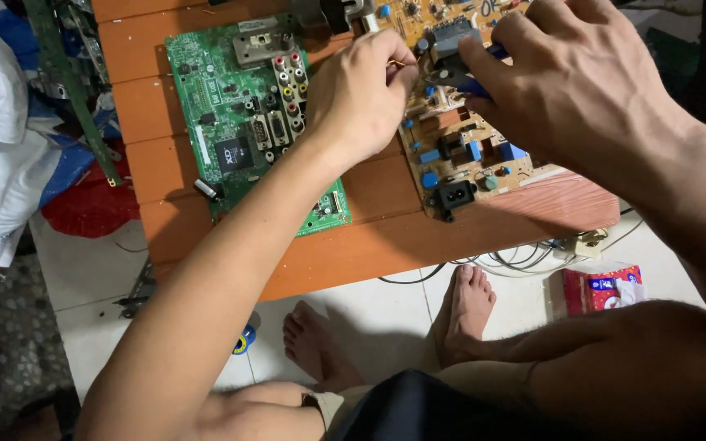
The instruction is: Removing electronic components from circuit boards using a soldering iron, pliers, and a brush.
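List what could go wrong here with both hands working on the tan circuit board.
1. The right hand holds a blue-handled tool close to the left hand; a slip might nick the fingers.
2. The tan circuit board lies loose near the edge of the orange table, so pressure may shift it.
3. Bare feet sit directly below, so a falling part could hit them.

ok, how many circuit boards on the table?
2. Green circuit board lies left-centre on the orange table; tan circuit board lies to its right, under both hands, top edge cut off. More may be hidden out of frame.
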